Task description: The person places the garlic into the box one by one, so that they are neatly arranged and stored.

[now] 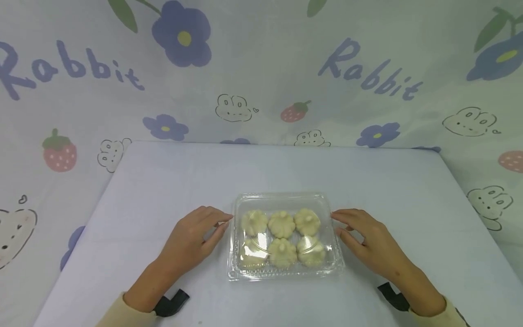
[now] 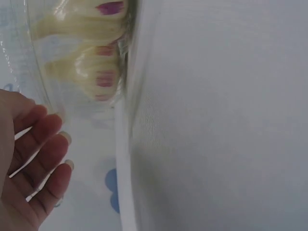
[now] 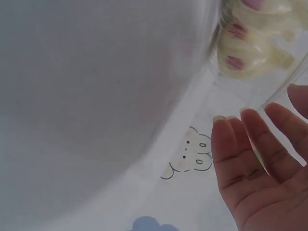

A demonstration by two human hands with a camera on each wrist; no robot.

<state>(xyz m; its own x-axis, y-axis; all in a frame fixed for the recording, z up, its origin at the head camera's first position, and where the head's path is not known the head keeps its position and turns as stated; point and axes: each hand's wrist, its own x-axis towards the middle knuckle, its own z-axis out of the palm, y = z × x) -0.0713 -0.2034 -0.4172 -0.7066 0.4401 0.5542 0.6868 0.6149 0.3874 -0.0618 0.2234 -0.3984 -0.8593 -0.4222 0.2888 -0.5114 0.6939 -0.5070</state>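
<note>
A clear plastic clamshell box (image 1: 282, 198) sits on the table with its lid down. Inside, several pale garlic bulbs (image 1: 282, 225) lie in two rows; glare partly hides the one at the front left. My left hand (image 1: 192, 238) is at the box's left side, its relaxed fingertips at or just beside the edge. On the opposite side, my right hand (image 1: 373, 240) has its fingers near the right edge in the same way. Purple streaks show on the garlic (image 2: 94, 72) in the left wrist view. Neither hand grips the box; whether the fingertips touch it is hard to tell.
A white cloth covers the table (image 1: 184, 172), whose back edge meets a patterned curtain (image 1: 261, 68) with rabbits, flowers and strawberries. Black straps (image 1: 171, 303) hang under both wrists, below the cream sleeves (image 1: 126, 313).
</note>
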